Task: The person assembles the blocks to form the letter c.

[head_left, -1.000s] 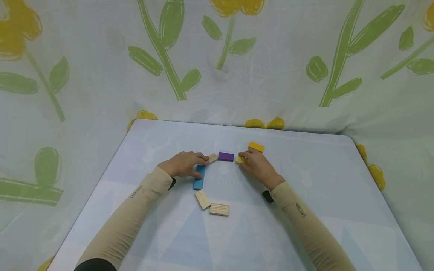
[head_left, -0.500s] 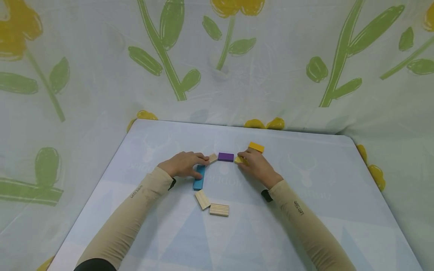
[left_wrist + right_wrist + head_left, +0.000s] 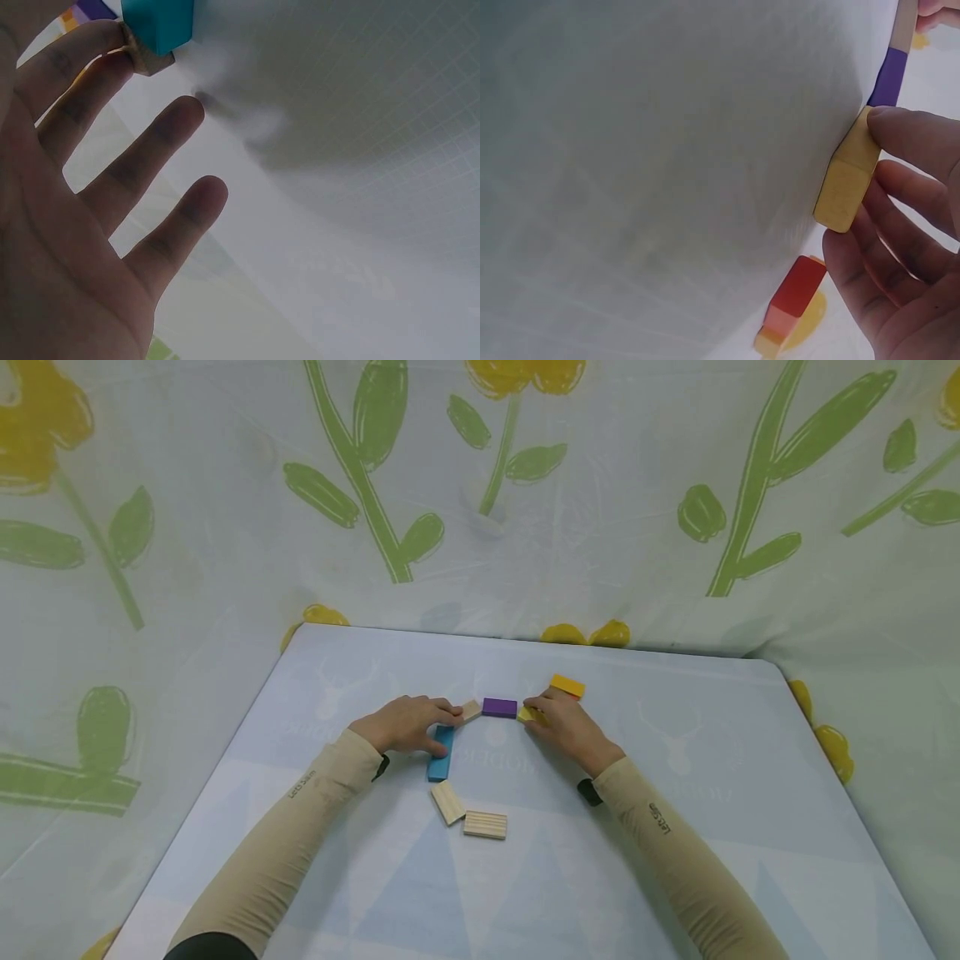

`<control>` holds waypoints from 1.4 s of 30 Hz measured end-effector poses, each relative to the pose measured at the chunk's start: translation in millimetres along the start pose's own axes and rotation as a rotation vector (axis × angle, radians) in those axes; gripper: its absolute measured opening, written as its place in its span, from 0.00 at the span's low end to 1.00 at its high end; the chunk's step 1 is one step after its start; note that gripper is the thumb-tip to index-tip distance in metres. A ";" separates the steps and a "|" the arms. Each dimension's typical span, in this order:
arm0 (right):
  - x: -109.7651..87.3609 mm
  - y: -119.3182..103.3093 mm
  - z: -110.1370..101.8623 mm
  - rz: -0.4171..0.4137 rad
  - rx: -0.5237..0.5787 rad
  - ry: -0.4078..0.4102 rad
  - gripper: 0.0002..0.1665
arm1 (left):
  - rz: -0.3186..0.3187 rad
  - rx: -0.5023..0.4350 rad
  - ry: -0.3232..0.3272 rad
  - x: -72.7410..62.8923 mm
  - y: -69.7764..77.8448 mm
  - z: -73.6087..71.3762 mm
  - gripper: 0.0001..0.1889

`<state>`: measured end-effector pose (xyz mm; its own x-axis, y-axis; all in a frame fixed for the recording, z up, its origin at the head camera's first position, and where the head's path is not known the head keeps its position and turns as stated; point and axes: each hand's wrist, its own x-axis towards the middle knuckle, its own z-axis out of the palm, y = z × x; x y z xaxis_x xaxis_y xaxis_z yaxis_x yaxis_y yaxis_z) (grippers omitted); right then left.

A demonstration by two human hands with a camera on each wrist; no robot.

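Observation:
My right hand (image 3: 573,727) pinches a yellow wooden block (image 3: 846,176) between thumb and fingers, its far end right at the purple block (image 3: 499,707). My left hand (image 3: 411,725) spreads over the left side of the curved row. Its thumb lies at the blue block (image 3: 440,760), and its index and middle fingertips touch the plain wood block (image 3: 148,60), while the other two fingers stretch out free. Left of the purple block, that plain block closes up to it, partly covered by the fingers.
Two more plain wood blocks (image 3: 447,802) lie at the near end of the row. Beyond my right hand are an orange block (image 3: 567,684) and a red block (image 3: 796,286), close together. A flower-printed curtain (image 3: 600,527) hangs behind the white table (image 3: 360,652).
My right hand has slid the yellow block slightly left, up to the purple block. The left hand keeps its place.

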<state>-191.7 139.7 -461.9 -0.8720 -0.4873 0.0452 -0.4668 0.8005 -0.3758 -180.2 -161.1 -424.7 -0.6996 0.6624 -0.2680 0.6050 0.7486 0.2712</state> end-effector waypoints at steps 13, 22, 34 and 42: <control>2.3 3.2 4.9 -0.006 0.004 0.007 0.23 | 0.012 -0.005 0.007 -0.8 -1.4 2.1 0.31; -4.6 2.6 -11.4 0.068 0.082 0.016 0.27 | 0.012 -0.001 0.008 -0.6 0.5 0.3 0.32; -10.4 18.9 -23.0 0.001 0.082 0.176 0.28 | 0.007 0.000 0.009 0.2 -0.8 0.9 0.32; -11.5 23.6 -22.5 0.006 0.078 0.206 0.27 | 0.011 -0.006 0.011 -0.3 -1.8 1.5 0.31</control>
<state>-196.0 172.0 -450.5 -0.8903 -0.3945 0.2274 -0.4554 0.7702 -0.4466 -180.5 -162.5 -426.5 -0.6974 0.6699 -0.2546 0.6103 0.7414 0.2792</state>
